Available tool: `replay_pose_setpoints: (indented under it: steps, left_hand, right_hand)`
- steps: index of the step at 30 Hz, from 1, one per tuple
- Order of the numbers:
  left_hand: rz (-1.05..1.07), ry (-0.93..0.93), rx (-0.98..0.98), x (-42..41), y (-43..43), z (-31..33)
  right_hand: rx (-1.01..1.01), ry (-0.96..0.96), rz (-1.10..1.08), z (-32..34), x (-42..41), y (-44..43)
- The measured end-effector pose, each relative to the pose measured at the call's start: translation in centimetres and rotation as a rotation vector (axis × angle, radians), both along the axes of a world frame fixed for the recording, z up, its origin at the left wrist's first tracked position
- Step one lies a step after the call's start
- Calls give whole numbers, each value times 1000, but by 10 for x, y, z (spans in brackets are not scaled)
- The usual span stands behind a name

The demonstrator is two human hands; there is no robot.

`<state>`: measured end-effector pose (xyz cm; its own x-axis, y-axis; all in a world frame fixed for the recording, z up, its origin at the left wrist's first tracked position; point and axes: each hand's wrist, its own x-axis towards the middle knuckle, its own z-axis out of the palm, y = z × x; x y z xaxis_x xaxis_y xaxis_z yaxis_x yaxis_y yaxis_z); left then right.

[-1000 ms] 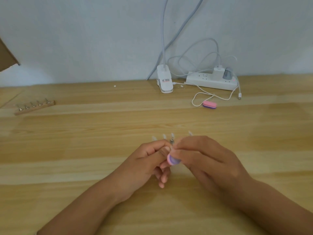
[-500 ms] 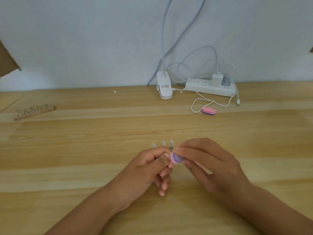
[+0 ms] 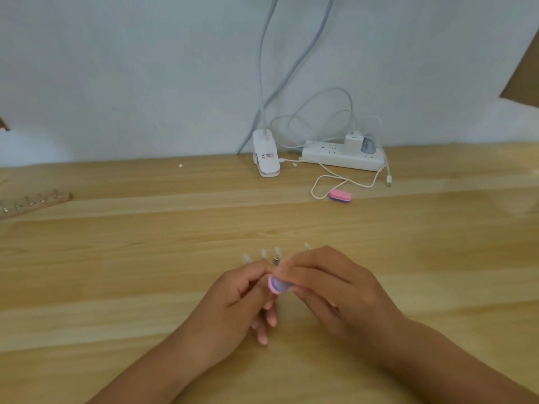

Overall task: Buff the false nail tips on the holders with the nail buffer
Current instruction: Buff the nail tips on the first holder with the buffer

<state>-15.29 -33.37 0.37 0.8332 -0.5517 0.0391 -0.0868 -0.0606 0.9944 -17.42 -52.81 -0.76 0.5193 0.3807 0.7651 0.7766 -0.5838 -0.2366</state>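
Note:
My right hand pinches a small pink and purple nail buffer between thumb and fingers. My left hand sits just left of it, with thumb and forefinger curled round a holder that is mostly hidden. Several clear false nail tips stick up on holders right behind my fingers, on the wooden table. The buffer is against the tip area near a metal holder head; blur hides the exact contact.
A wooden strip with several metal nail holders lies at the far left. A second pink buffer rests by a white cable. A white lamp clamp and a power strip stand against the wall.
The camera has tilted, so everything sits lower in view. My hands stay together at the tips; the buffer has shifted slightly between frames.

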Motion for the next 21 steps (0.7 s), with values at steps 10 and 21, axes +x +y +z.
replay_pose_setpoints:
  steps: [10, 21]
  left_hand:
    - [49, 8, -17, 1, 0, -1]
    - [39, 53, -91, -3, 1, 4]
  right_hand:
    - [-19, 43, -15, 4, -1, -3]
    - [-12, 12, -188, 8, 7, -17]
